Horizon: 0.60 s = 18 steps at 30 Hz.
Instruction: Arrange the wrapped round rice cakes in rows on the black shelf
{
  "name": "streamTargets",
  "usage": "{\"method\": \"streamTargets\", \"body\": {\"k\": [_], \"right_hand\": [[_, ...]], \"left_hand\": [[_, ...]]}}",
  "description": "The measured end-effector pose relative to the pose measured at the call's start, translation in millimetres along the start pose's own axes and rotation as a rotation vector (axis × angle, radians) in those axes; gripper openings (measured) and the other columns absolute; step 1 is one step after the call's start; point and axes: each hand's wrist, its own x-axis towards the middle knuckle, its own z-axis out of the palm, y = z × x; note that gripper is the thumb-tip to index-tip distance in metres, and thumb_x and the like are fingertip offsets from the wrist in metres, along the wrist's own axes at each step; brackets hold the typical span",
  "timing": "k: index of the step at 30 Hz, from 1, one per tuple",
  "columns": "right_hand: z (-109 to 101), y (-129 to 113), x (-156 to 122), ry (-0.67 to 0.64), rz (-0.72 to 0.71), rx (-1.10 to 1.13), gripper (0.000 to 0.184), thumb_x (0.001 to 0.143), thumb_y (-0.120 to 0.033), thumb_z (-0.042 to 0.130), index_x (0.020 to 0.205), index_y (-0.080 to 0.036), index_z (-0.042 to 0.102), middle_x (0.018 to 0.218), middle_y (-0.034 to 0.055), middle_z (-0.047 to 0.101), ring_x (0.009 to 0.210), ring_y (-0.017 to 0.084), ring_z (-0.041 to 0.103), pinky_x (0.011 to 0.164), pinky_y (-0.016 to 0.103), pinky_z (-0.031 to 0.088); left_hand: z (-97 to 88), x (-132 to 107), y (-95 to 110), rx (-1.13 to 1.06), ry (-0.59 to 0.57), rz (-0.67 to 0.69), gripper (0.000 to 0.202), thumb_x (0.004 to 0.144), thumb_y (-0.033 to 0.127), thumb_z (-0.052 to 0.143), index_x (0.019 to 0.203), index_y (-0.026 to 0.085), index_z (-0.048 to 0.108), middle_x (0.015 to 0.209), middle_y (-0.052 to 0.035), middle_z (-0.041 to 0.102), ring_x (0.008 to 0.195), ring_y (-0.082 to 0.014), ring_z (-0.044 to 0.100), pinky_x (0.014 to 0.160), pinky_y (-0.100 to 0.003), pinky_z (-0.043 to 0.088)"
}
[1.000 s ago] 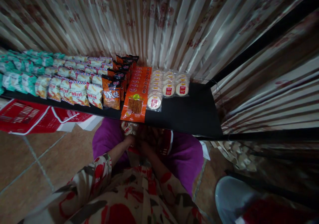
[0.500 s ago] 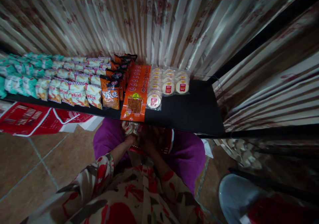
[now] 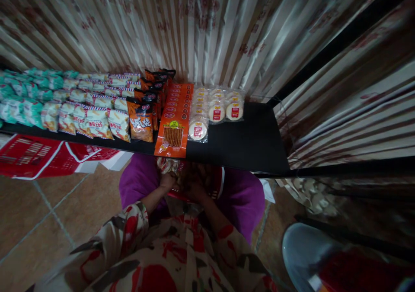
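Observation:
My left hand (image 3: 167, 181) and my right hand (image 3: 192, 188) are close together below the front edge of a black shelf (image 3: 246, 142), over a purple bag (image 3: 241, 199). They are closed round a clear pack of round snacks (image 3: 168, 165), partly hidden in shadow. On the shelf above lie rows of snack packs: round cakes in clear wrap (image 3: 216, 108), long orange packs (image 3: 174, 121), dark orange bags (image 3: 141, 121), striped white bags (image 3: 94, 119) and green bags (image 3: 19, 106).
A striped curtain (image 3: 201, 28) hangs behind the shelf and along the right. Red baskets (image 3: 42, 155) lie under the shelf at left on a tiled floor (image 3: 39, 223). A grey and red object (image 3: 308, 257) sits at the lower right.
The view shifted slightly. My hands stay together below the shelf edge with hardly any movement.

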Motion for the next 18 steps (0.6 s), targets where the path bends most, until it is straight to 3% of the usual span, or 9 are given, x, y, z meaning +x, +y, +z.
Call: {"method": "streamTargets", "body": {"k": [2,5,7,9,14,18], "right_hand": [[1.3,-3.6,6.1,0.035,-0.002,0.056,0.027,0.071,-0.016,0.052,0.092,-0.015,0.068,0.097,0.0116,0.069,0.089,0.023,0.062,0.079,0.031,0.043],[5.3,-12.4,19.7,0.088,-0.01,0.166,0.034,0.071,-0.011,0.047,0.1,-0.016,0.065,0.105,0.0098,0.067,0.095,0.021,0.061,0.084,0.03,0.043],[10.2,-21.0,29.5,0.113,-0.014,0.245,0.034,0.072,-0.011,0.045,0.099,-0.016,0.065,0.105,0.0084,0.067,0.095,0.02,0.061,0.084,0.03,0.044],[16.4,-31.1,37.8,0.128,-0.015,0.321,0.03,0.073,-0.013,0.044,0.095,-0.015,0.065,0.1,0.0076,0.068,0.092,0.019,0.061,0.081,0.03,0.046],[26.8,-51.8,46.7,0.147,-0.039,0.46,0.028,0.075,-0.02,0.047,0.096,-0.019,0.065,0.089,0.0027,0.069,0.086,0.018,0.062,0.077,0.03,0.049],[22.3,-51.3,45.0,0.169,-0.025,0.461,0.029,0.081,-0.026,0.045,0.102,-0.021,0.064,0.099,0.0047,0.068,0.095,0.019,0.06,0.084,0.033,0.047]], "left_hand": [[0.5,-7.0,0.7,-0.011,0.084,-0.035,0.026,0.087,0.016,0.044,0.106,0.014,0.061,0.103,-0.0113,0.063,0.099,-0.0192,0.059,0.085,-0.027,0.046],[2.2,-13.2,1.3,-0.017,0.293,-0.043,0.035,0.084,0.015,0.043,0.115,0.013,0.059,0.126,-0.015,0.051,0.118,-0.0243,0.047,0.1,-0.032,0.036],[3.4,-13.4,1.1,-0.03,0.423,-0.03,0.034,0.08,0.015,0.047,0.111,0.015,0.062,0.134,-0.0135,0.044,0.123,-0.0267,0.04,0.104,-0.034,0.032],[3.5,-11.8,0.7,-0.048,0.482,-0.027,0.031,0.078,0.015,0.049,0.103,0.016,0.066,0.133,-0.0119,0.045,0.124,-0.0279,0.039,0.104,-0.035,0.032],[-1.0,-7.3,-0.2,-0.035,0.363,-0.047,0.033,0.079,0.014,0.046,0.107,0.012,0.063,0.124,-0.0136,0.053,0.124,-0.0265,0.04,0.105,-0.035,0.028],[-4.3,-5.8,-1.2,-0.034,0.254,0.015,0.029,0.08,0.012,0.042,0.098,0.008,0.065,0.117,-0.0179,0.057,0.119,-0.0279,0.045,0.102,-0.04,0.029]]}}
